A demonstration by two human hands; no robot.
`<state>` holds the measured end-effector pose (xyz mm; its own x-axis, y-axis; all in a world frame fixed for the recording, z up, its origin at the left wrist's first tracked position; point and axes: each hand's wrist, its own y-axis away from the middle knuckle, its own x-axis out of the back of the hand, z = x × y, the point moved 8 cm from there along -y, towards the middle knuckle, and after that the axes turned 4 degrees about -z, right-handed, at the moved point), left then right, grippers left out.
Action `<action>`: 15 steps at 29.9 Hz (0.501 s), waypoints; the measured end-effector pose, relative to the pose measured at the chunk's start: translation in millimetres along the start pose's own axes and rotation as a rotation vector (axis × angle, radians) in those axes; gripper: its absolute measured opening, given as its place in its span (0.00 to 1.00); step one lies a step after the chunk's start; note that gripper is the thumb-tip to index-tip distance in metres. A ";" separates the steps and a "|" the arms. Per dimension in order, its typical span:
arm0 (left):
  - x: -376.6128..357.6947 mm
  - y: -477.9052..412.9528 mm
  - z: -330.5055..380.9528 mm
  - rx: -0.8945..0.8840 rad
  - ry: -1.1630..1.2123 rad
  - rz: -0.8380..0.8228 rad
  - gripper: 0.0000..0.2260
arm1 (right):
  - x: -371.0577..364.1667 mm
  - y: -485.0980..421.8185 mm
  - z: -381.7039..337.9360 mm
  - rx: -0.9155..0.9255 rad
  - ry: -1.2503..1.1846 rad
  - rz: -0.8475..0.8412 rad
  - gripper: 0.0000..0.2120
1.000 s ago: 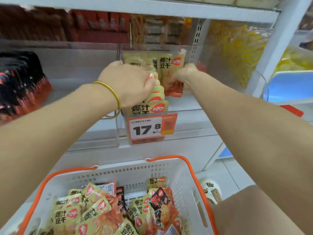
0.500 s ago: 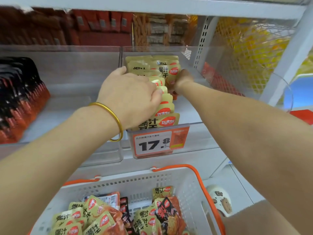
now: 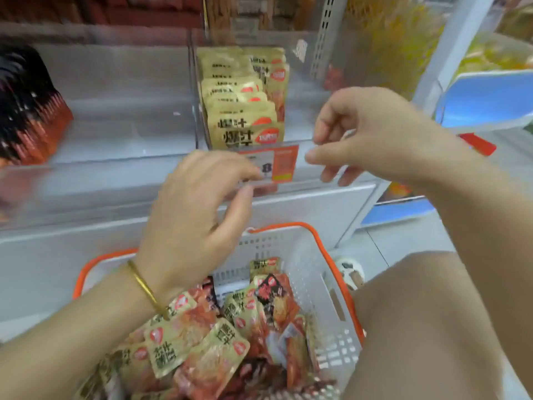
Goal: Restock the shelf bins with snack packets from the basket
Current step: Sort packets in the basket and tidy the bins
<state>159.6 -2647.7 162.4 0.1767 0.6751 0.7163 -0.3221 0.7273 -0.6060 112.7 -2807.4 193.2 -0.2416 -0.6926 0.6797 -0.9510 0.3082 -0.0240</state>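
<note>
On the far left of the shelf, glossy black-and-red packets point(image 3: 26, 111) are standing in a slanted row. Beside them, a clear plastic bin point(image 3: 193, 90) is holding flat gold snack packets point(image 3: 239, 111) upright, looking nearly full. Below, the left hand point(image 3: 193, 223) is hovering over the white perforated basket point(image 3: 323, 290), fingers loosely spread, gripping nothing. Crinkly foil packets point(image 3: 207, 342) are lying heaped inside, so plenty of restocking seems left. The right hand point(image 3: 366, 134) is hanging relaxed and empty.

Both hands point(image 3: 199, 215) apparently off packets point(image 3: 239, 111).
</note>
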 end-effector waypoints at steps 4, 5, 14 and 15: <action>-78.4 72.4 -27.1 0.139 -0.004 -0.423 0.15 | -138.0 23.4 82.7 -0.303 0.278 -0.611 0.06; -96.5 88.0 -34.8 0.175 -0.008 -0.515 0.16 | -171.9 26.8 108.7 -0.336 0.391 -0.740 0.07; -136.0 138.0 -59.0 0.366 0.038 -0.707 0.11 | -286.8 84.3 277.5 -0.466 0.944 -1.116 0.13; -135.7 139.7 -60.3 0.377 0.039 -0.707 0.11 | -287.9 81.7 284.8 -0.444 0.946 -1.097 0.13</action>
<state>146.7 -2630.2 -40.3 0.4864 0.0791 0.8701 -0.4132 0.8983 0.1493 49.6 -2768.5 -213.2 0.9005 -0.0946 0.4244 -0.3970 0.2189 0.8913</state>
